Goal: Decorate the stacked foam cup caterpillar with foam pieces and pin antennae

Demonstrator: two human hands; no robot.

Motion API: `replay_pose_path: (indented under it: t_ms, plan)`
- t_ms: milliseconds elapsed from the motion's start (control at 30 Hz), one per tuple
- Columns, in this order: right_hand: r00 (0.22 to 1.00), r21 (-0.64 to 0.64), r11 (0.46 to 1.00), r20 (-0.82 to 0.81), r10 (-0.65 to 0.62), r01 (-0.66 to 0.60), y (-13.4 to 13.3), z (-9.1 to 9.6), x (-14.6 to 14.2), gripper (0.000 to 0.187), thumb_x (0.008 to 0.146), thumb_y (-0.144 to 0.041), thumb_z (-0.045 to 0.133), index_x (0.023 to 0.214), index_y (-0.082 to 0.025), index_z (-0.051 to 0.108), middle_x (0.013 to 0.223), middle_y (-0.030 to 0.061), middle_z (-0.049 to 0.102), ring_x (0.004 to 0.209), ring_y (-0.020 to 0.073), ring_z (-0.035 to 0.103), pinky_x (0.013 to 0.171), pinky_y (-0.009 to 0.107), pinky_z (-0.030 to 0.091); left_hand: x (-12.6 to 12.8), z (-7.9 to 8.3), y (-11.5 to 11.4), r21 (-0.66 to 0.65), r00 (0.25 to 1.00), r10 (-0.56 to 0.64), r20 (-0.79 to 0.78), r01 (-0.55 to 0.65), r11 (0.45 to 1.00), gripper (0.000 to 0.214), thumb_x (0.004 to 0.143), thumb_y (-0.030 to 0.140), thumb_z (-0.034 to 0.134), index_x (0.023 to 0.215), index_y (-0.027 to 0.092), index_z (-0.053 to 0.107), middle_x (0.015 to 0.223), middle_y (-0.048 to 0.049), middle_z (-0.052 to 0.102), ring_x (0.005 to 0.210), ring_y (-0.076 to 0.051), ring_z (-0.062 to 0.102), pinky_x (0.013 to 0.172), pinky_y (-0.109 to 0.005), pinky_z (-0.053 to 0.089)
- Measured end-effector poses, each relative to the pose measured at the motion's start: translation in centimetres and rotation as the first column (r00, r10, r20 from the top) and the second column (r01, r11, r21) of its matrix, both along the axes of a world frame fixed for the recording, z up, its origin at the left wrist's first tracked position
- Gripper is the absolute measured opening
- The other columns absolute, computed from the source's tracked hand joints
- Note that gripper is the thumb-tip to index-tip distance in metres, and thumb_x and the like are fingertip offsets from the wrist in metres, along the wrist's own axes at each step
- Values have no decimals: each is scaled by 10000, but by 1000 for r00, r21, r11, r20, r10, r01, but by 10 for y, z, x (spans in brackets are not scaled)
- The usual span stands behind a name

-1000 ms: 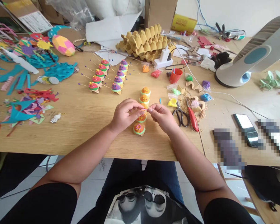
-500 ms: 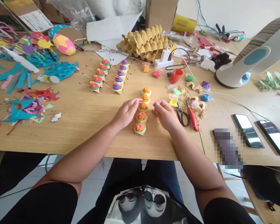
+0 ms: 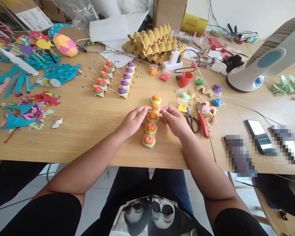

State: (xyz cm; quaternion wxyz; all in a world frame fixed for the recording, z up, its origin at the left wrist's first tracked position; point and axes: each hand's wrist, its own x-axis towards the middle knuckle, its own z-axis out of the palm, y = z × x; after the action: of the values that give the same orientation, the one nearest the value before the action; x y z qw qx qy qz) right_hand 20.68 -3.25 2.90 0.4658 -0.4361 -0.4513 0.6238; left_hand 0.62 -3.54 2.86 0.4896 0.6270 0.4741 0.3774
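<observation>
In front of me lies an orange egg-carton caterpillar [image 3: 152, 117], a row of several orange clay-topped bumps with light green rims. Pink clay rings sit on its two nearest bumps, and small yellow details dot the tops. My right hand [image 3: 173, 119], just right of the row, is closed in a pinch on a thin pink clay strip [image 3: 157, 110] that reaches over the row. On the left side, my left hand [image 3: 135, 121] has thumb and fingers pressed together at the second bump from the far end. Whether its fingertips grip the strip's other end is hidden.
Red-topped [image 3: 104, 76] and purple-topped caterpillars [image 3: 125, 83] with stick pins stand behind. Scissors [image 3: 193, 123], a red utility knife [image 3: 203, 124] and clay bags lie right. Egg cartons [image 3: 152, 42], a red cup [image 3: 186, 79], a desk lamp [image 3: 267, 59] and phones [image 3: 259, 136] surround them.
The orange caterpillar has shifted slightly toward me and to the right. The pink strip has come lower, over the row, and both hands stay close on either side.
</observation>
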Motion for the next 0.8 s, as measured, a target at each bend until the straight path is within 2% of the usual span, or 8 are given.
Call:
replay_pose_path:
  t_ms: [200, 300, 400, 600, 700, 800]
  plan:
    - [998, 14, 998, 7, 65, -66, -3, 6, 1, 379, 710, -527, 799, 822, -226, 598, 805, -14, 563, 745, 122, 497, 760, 285, 472, 0, 7, -5, -12, 999, 25, -47, -25, 1000, 536, 967, 613, 414, 1198, 203, 671, 1125, -89, 714, 1052, -228, 651, 665, -245, 549]
    - [995, 41, 995, 40, 92, -93, -4, 7, 1, 350, 725, -501, 794, 830, -219, 614, 806, -12, 576, 740, 122, 503, 720, 277, 447, -2, 10, -5, 65, 994, 68, -86, -63, 996, 482, 964, 586, 457, 1165, 207, 678, 1080, -70, 732, 1029, -213, 657, 776, -269, 538]
    - [992, 92, 994, 118, 51, -62, -4, 6, 0, 320, 749, -476, 782, 832, -204, 637, 788, -13, 590, 696, 110, 474, 652, 260, 388, -2, 12, -3, 141, 996, 74, -48, -67, 988, 420, 957, 541, 511, 1124, 201, 693, 1092, -66, 735, 1035, -199, 656, 883, -288, 509]
    - [984, 123, 992, 172, -39, 17, -2, 2, -4, 333, 712, -488, 814, 791, -200, 667, 695, -19, 575, 639, 109, 434, 573, 258, 315, 0, 4, 1, 132, 998, 57, 20, -60, 989, 362, 778, 415, 777, 1056, 192, 716, 1081, -72, 732, 962, -189, 650, 788, -275, 502]
    - [985, 112, 993, 168, -43, 24, -2, 1, -5, 362, 675, -509, 837, 784, -199, 685, 668, -19, 570, 634, 112, 449, 563, 257, 321, 0, 2, 2, 120, 997, 70, -13, -68, 990, 306, 761, 388, 786, 995, 195, 742, 984, -50, 744, 841, -158, 627, 740, -268, 486]
    - [985, 100, 995, 169, -31, 14, -2, 0, -5, 377, 654, -515, 849, 799, -197, 705, 676, -11, 592, 642, 118, 480, 563, 257, 340, 0, 1, 3, 100, 995, 89, -35, -86, 991, 278, 794, 431, 744, 917, 182, 760, 841, -36, 737, 702, -129, 577, 660, -260, 457]
